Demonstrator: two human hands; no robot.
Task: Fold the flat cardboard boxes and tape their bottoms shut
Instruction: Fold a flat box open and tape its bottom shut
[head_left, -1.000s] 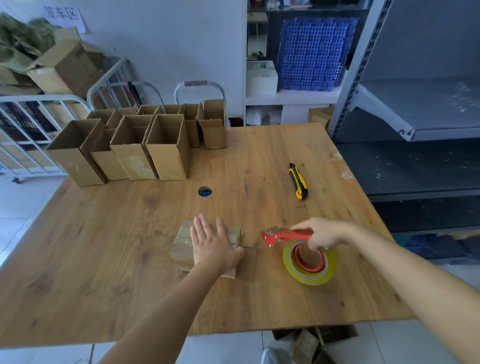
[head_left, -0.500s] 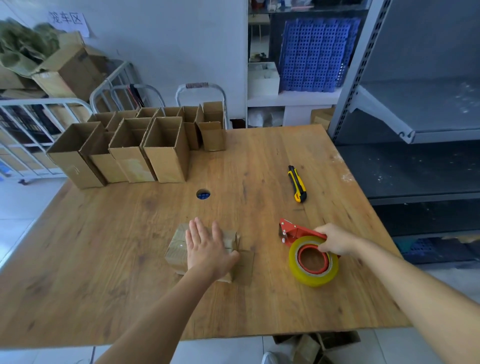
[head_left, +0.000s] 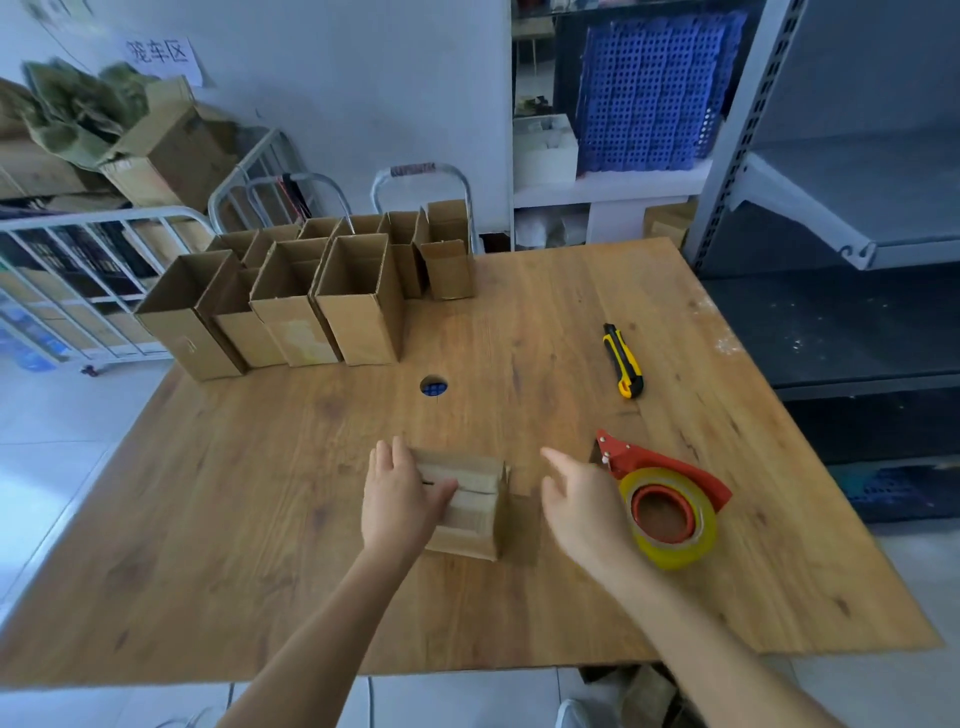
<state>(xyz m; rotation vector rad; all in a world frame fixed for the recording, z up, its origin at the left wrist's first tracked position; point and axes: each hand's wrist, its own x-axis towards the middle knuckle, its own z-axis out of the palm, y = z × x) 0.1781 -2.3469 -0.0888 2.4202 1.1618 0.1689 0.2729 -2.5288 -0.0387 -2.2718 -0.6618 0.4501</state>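
A small cardboard box (head_left: 470, 501) stands bottom-up on the wooden table (head_left: 260, 519), its taped flaps facing up. My left hand (head_left: 397, 499) lies on the box's left side, fingers straight along its far edge and the thumb across the top. My right hand (head_left: 582, 499) hovers just right of the box with relaxed fingers and holds nothing. The red tape dispenser (head_left: 670, 499) with its yellowish tape roll lies on the table directly right of that hand.
Several folded open-topped boxes (head_left: 322, 306) stand in rows at the table's far left. A yellow-black utility knife (head_left: 622, 361) lies far right. A round hole (head_left: 434, 387) is in the tabletop. Grey shelving (head_left: 831, 208) stands right, a metal cart (head_left: 78, 270) left.
My right hand set down the tape dispenser, let go of it and moved left toward the box. My left hand slid from the box's top to its left side.
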